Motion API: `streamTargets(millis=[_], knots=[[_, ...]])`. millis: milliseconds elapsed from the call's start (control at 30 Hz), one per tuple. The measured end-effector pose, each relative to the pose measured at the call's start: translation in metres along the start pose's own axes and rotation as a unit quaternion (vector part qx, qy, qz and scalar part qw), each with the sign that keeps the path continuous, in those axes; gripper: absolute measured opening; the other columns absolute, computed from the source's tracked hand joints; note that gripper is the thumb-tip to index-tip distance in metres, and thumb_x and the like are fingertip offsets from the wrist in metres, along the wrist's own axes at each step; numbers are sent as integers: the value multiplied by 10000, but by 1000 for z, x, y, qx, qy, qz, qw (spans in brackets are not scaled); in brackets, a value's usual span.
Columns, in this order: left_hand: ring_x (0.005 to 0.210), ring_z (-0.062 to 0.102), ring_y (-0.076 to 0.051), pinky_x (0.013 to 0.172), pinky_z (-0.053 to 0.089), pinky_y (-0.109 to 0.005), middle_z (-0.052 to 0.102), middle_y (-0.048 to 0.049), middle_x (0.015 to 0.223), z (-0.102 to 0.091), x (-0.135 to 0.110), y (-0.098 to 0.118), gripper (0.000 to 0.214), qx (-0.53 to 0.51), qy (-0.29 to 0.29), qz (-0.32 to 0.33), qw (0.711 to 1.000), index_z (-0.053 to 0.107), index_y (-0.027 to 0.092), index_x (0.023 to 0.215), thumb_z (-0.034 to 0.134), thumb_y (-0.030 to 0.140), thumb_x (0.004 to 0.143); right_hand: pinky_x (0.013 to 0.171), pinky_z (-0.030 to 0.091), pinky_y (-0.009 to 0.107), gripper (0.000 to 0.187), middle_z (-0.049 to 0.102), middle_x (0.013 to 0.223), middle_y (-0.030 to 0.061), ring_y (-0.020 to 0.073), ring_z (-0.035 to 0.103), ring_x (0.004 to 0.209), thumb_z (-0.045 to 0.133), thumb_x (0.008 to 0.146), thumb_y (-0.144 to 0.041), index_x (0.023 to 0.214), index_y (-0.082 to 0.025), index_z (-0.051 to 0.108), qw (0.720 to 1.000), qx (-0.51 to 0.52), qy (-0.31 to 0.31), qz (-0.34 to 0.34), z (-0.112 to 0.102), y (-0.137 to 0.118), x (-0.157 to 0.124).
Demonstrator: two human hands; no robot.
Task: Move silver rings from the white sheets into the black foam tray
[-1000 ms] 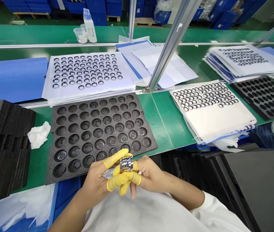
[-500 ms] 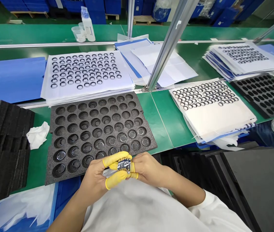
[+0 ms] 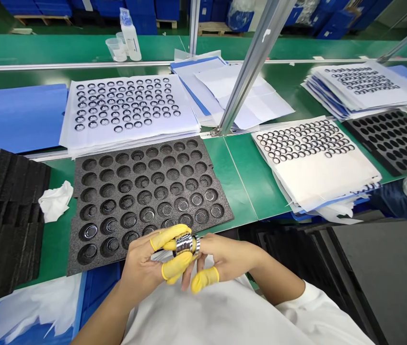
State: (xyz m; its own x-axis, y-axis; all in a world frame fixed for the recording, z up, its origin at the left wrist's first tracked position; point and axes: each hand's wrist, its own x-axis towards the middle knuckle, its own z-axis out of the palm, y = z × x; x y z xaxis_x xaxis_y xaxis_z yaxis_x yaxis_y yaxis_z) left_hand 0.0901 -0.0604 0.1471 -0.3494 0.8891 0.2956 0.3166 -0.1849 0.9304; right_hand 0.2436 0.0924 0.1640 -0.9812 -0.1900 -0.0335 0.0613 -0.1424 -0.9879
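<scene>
My left hand [image 3: 145, 268] pinches a short stack of shiny metal rings [image 3: 186, 243] between fingers in yellow finger cots. My right hand [image 3: 221, 258] is against the right end of that stack, its fingers partly spread, one yellow-capped fingertip pointing down. Both hands hover just in front of the near edge of a black foam tray [image 3: 81, 191] with round pockets; the nearer rows hold rings, the far rows look unfilled. Behind the tray lies a white sheet [image 3: 189, 120] carrying rows of loose rings.
A stack of black foam trays [image 3: 5, 215] and a crumpled white wipe [image 3: 55, 201] sit at left. Another ring-covered paper stack [image 3: 332, 177], a further black tray [image 3: 393, 139] and a slanted aluminium post [image 3: 250, 72] are at right. A bottle and cups [image 3: 127, 33] stand far back.
The right hand's fingers have loosened and spread away from the ring stack, one capped finger dropping downward. The left hand keeps the stack in about the same place.
</scene>
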Motion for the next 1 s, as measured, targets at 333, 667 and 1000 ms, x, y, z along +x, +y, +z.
streamTargets(millis=[333,667,1000], knots=[[924,772,-201,862,627,-270,813,-57,1031,-3,3,-5,373,26,-11,63,998,740,250,1245,783,243,874,661,563,229,695,769,1104,183,165,781,829,378,1012,-701,1284,-99,597,985,168,-19,14,0,7,0],[625,629,-88,595,538,-159,702,31,804,0,7,6,299,0,-45,37,998,730,294,1202,730,209,915,537,503,166,636,776,1107,200,169,797,816,442,1030,-637,1337,-89,542,973,221,-51,38,-2,13,-1],[659,680,-97,639,572,-145,690,28,772,-1,11,12,429,52,-36,106,992,663,280,1362,717,242,938,499,496,168,708,800,814,102,101,702,497,610,916,-685,1238,-54,612,959,267,3,97,6,7,2]])
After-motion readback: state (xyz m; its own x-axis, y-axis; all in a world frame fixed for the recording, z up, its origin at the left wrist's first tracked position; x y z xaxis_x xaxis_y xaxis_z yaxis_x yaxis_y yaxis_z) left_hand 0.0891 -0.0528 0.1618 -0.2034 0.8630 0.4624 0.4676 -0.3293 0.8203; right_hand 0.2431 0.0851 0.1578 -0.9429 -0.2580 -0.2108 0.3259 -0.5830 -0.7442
